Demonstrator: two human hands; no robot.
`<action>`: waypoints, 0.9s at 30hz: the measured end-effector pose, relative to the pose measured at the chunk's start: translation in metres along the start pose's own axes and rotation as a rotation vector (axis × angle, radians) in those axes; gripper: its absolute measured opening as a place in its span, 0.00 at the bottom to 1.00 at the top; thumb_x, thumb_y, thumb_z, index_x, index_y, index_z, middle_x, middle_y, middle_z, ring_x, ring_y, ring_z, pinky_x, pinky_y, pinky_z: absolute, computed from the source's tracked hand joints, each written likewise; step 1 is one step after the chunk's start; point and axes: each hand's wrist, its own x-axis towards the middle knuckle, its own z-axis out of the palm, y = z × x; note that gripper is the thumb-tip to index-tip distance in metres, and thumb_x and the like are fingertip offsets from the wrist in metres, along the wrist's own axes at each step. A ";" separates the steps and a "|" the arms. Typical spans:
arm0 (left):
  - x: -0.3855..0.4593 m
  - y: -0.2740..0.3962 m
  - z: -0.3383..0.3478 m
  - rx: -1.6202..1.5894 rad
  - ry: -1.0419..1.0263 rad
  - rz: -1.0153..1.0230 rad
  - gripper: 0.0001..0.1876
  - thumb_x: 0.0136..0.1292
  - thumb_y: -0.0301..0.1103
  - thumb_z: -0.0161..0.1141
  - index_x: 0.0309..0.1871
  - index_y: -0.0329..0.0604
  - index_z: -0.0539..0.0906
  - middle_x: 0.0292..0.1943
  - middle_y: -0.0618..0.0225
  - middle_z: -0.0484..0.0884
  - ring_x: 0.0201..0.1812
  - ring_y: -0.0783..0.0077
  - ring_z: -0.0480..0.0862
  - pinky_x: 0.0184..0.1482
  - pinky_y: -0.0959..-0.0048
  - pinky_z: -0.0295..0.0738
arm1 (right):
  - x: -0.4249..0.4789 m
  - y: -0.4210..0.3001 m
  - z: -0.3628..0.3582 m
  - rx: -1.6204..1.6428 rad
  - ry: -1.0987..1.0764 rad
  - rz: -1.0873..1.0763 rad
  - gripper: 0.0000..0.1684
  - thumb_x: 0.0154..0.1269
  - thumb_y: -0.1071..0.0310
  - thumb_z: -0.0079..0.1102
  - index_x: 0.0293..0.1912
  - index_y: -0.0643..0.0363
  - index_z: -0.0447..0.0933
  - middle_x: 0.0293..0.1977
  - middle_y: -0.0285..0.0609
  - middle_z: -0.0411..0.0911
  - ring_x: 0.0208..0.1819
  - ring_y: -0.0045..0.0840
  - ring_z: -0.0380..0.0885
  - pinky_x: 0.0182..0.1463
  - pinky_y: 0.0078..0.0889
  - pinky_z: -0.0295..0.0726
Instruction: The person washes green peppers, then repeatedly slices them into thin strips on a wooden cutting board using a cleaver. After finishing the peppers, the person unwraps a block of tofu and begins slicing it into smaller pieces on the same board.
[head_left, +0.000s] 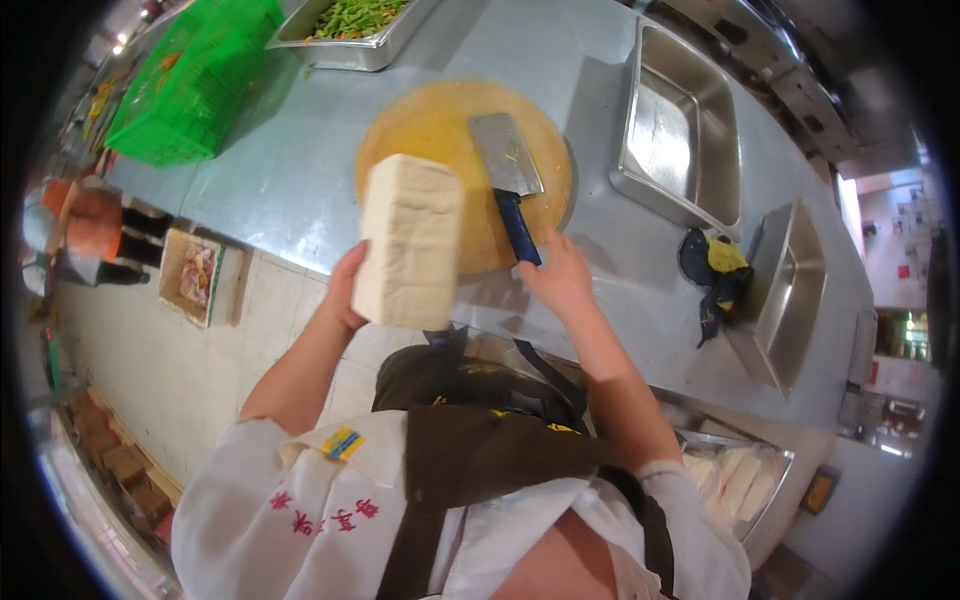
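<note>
My left hand (349, 289) is shut on a large cream-coloured block (412, 240) that looks like tofu, gripping its lower left side. The block is held up over the near left part of a round yellow chopping board (420, 120). A cleaver (506, 154) lies flat on the board, its broad blade pointing away from me. Its dark blue handle (517, 229) points towards me. Beside the handle's end is my right hand (562, 277), fingers apart and holding nothing. Its thumb is at the handle's tip; whether they touch I cannot tell.
On the steel table (315, 172) stand a tray of cut green vegetables (356, 19), a green plastic crate (195, 82) and two deep steel pans (679, 135). A dark and yellow cloth (712, 266) lies between the pans. A person (90, 221) is at far left, near a box (191, 277).
</note>
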 end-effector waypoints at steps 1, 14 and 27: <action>-0.006 0.019 -0.016 0.005 0.102 0.058 0.31 0.72 0.51 0.51 0.71 0.39 0.68 0.64 0.53 0.77 0.63 0.52 0.77 0.66 0.51 0.71 | 0.020 -0.008 0.012 -0.002 -0.083 0.045 0.39 0.56 0.58 0.65 0.65 0.62 0.66 0.56 0.55 0.75 0.55 0.48 0.77 0.58 0.46 0.77; -0.015 0.049 -0.035 -0.098 -0.072 0.189 0.34 0.75 0.55 0.40 0.76 0.44 0.59 0.73 0.51 0.64 0.71 0.40 0.65 0.72 0.40 0.58 | -0.124 0.078 0.002 -0.013 0.105 0.501 0.17 0.52 0.61 0.60 0.41 0.57 0.74 0.40 0.52 0.75 0.46 0.51 0.75 0.48 0.49 0.75; 0.019 0.012 0.062 0.158 -0.111 0.178 0.38 0.73 0.60 0.44 0.79 0.50 0.52 0.75 0.55 0.61 0.71 0.51 0.68 0.63 0.37 0.72 | -0.020 0.329 -0.092 -0.322 0.509 0.629 0.35 0.52 0.50 0.68 0.53 0.66 0.75 0.51 0.60 0.76 0.55 0.51 0.74 0.58 0.49 0.75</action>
